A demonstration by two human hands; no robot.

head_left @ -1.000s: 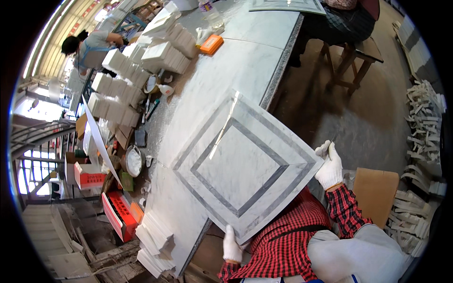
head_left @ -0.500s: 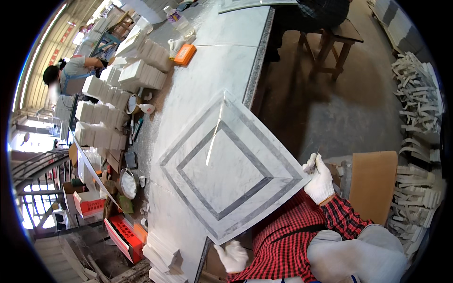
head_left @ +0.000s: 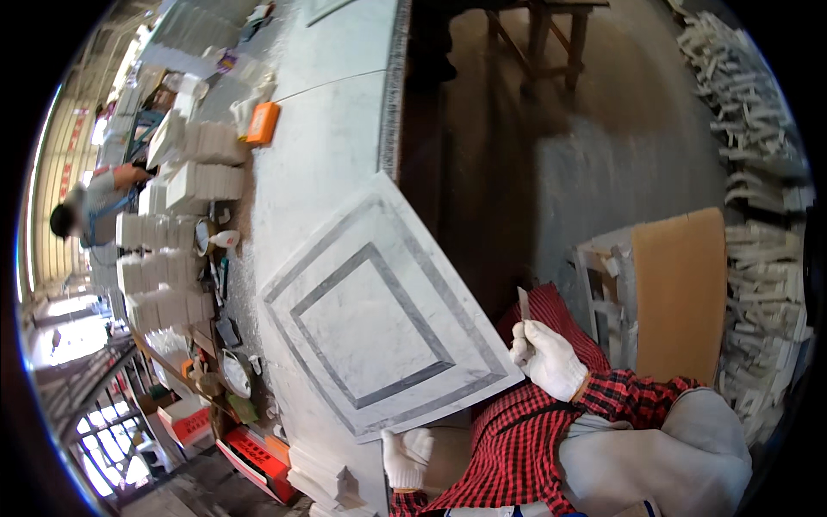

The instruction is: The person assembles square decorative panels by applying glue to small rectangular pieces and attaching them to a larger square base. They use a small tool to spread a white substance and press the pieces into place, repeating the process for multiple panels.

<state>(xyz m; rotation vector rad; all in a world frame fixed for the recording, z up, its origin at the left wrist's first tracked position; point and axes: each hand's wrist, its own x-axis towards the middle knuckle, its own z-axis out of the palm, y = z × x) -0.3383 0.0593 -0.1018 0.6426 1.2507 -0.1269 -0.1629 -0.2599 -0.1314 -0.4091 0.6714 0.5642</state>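
Note:
A square marble panel (head_left: 370, 336) with grey inlaid bands lies corner-on over the pale worktop, its near right part jutting past the edge. My right hand (head_left: 553, 360), in a white knitted glove, is closed around a thin, narrow metal blade (head_left: 524, 303) that points up from the fingers, beside the panel's right corner. At the panel's lowest corner is my left hand (head_left: 407, 457), also gloved. Its thumb and fingers are apart by the slab's edge; whether they touch it I cannot tell.
Stacks of white tiles (head_left: 164, 267) line the worktop's far left side, near a metal bowl (head_left: 235, 372) and an orange box (head_left: 262, 123). A cardboard sheet (head_left: 679, 302) stands to my right, before piled stone offcuts (head_left: 762, 319). A wooden stool (head_left: 551, 39) and a person (head_left: 103, 202) are farther off.
The view has turned and shifted. My left hand has come up to the panel's lowest corner. My right hand has moved slightly off the right corner, and the blade now shows clearly.

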